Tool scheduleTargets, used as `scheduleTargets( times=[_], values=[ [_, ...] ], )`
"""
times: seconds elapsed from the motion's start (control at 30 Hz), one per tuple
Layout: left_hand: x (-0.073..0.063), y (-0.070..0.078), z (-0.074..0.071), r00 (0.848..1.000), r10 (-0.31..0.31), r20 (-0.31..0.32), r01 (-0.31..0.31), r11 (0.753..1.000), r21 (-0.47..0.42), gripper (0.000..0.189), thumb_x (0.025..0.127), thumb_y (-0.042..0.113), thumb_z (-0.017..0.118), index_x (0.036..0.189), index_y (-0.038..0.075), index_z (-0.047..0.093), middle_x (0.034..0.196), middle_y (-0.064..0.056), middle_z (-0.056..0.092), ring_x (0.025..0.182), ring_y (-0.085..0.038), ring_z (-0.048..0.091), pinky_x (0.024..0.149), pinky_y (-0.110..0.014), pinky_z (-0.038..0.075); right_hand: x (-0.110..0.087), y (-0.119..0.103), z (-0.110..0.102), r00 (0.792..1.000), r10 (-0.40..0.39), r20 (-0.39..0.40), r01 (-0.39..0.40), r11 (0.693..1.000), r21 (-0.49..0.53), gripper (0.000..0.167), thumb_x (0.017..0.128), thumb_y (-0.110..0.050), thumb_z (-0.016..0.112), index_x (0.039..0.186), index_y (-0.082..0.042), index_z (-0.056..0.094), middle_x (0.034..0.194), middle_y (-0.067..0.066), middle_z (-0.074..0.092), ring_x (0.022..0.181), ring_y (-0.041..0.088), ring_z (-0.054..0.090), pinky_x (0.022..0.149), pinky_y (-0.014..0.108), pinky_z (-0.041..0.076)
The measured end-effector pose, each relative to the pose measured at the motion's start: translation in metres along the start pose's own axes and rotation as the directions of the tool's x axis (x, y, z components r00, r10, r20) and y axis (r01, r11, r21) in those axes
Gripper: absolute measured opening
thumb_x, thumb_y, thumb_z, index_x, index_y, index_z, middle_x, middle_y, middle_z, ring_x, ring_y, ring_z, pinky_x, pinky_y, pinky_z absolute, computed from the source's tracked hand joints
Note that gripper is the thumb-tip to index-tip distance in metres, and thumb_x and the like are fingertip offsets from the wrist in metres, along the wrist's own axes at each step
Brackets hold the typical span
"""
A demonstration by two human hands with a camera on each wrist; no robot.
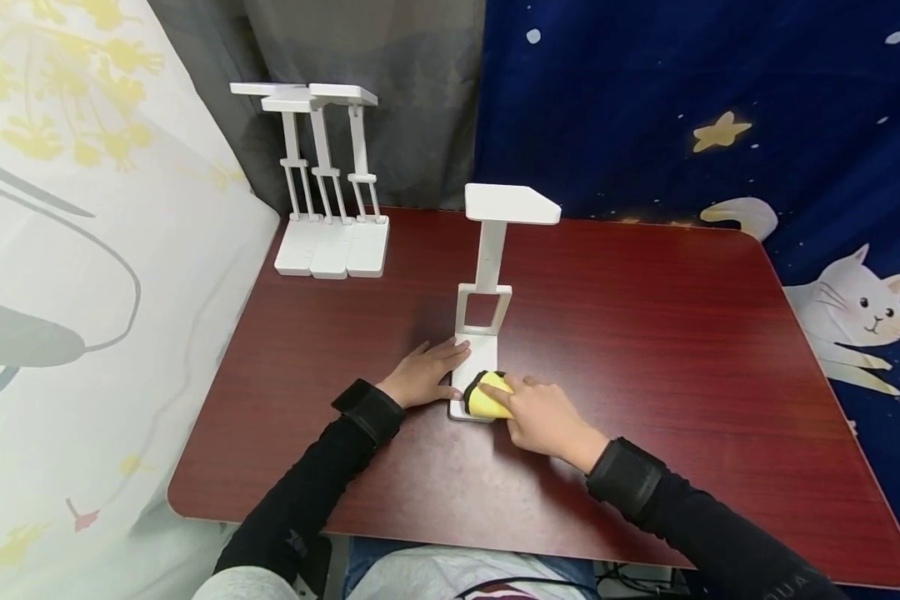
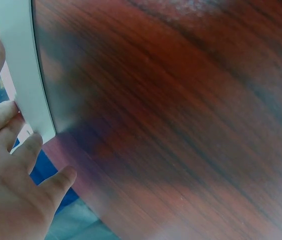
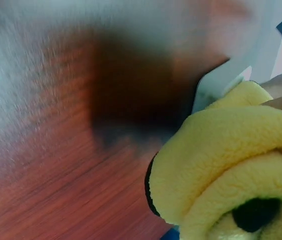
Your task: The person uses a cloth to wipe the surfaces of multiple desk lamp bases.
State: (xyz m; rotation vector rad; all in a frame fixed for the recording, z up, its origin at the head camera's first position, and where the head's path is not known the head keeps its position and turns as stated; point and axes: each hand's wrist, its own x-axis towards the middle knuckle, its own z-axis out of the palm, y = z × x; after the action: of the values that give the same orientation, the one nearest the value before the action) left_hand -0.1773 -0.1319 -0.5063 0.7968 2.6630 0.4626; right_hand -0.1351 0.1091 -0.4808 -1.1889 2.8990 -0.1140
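Note:
A white folding stand (image 1: 488, 254) is upright on the table, with a flat top plate, a hinged upright with a rectangular opening, and a narrow base (image 1: 480, 354). My left hand (image 1: 423, 375) rests at the left side of that base, fingers extended, fingertips touching its edge; the left wrist view shows the same hand (image 2: 16, 175) against the white edge (image 2: 23, 65). With my right hand (image 1: 547, 417) I grip a folded yellow cloth (image 1: 487, 400) with black edging and hold it on the near end of the base. Up close the fluffy cloth (image 3: 231, 145) hides most of my fingers.
Several similar white folding stands (image 1: 332, 246) are lined up side by side at the table's back left corner. The reddish-brown table (image 1: 645, 350) has rounded corners. A grey curtain (image 1: 420, 108) and a blue patterned one (image 1: 607, 108) hang behind it; a white patterned cloth (image 1: 195, 333) hangs left.

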Motion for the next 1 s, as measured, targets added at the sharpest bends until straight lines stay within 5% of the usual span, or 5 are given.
scheduleTargets(
  times=[0.17,0.27,0.4,0.67,1.0],
  values=[
    [-0.001,0.0,0.001,1.0,0.0,-0.002,0.0,1.0,-0.001,0.076,0.098,0.034,0.072,0.16,0.004,0.041,0.169,-0.011,0.037,0.159,-0.029,0.03,0.126,-0.059,0.027,-0.011,-0.005,-0.007,0.996,-0.078,0.048,0.076,0.996,0.035,0.058,0.077,-0.007,0.073,0.133,-0.019,0.071,0.111,0.011,0.071,0.082,0.028,0.07,0.057,0.042,0.057],
    [-0.002,0.0,0.001,1.0,0.007,-0.001,-0.007,1.0,-0.001,0.076,0.098,0.033,0.073,0.16,0.004,0.041,0.169,-0.011,0.037,0.159,-0.03,0.03,0.126,-0.059,0.027,-0.01,-0.003,-0.014,0.987,-0.122,0.108,0.102,0.979,0.179,0.054,0.078,-0.008,0.075,0.13,-0.02,0.074,0.101,0.006,0.071,0.075,0.018,0.065,0.057,0.035,0.052],
    [-0.002,0.001,0.002,1.0,0.006,-0.019,-0.006,1.0,-0.006,0.076,0.097,0.03,0.074,0.159,0.002,0.041,0.168,-0.014,0.038,0.158,-0.031,0.032,0.126,-0.059,0.028,0.008,0.006,-0.03,0.992,-0.065,0.109,0.028,0.95,0.311,0.054,0.08,-0.01,0.073,0.134,-0.018,0.072,0.107,0.006,0.074,0.077,0.014,0.061,0.058,0.033,0.05],
    [0.0,0.005,0.006,0.996,-0.048,-0.073,0.044,0.998,-0.045,0.083,0.09,0.035,0.082,0.156,0.0,0.045,0.165,-0.022,0.04,0.154,-0.035,0.038,0.124,-0.056,0.033,0.062,0.021,-0.013,0.981,0.182,-0.071,-0.172,0.977,0.128,0.061,0.08,-0.008,0.066,0.141,-0.018,0.066,0.11,0.018,0.07,0.077,0.035,0.071,0.057,0.053,0.057],
    [0.002,0.001,0.006,0.992,-0.115,-0.061,0.117,0.992,0.036,0.085,0.091,0.045,0.079,0.158,0.005,0.045,0.166,-0.014,0.042,0.158,-0.03,0.032,0.126,-0.059,0.029,0.056,0.011,0.01,0.981,0.193,-0.026,-0.189,0.975,0.114,0.064,0.081,-0.009,0.069,0.145,-0.014,0.063,0.124,0.022,0.067,0.09,0.039,0.072,0.065,0.055,0.06]
  ],
)
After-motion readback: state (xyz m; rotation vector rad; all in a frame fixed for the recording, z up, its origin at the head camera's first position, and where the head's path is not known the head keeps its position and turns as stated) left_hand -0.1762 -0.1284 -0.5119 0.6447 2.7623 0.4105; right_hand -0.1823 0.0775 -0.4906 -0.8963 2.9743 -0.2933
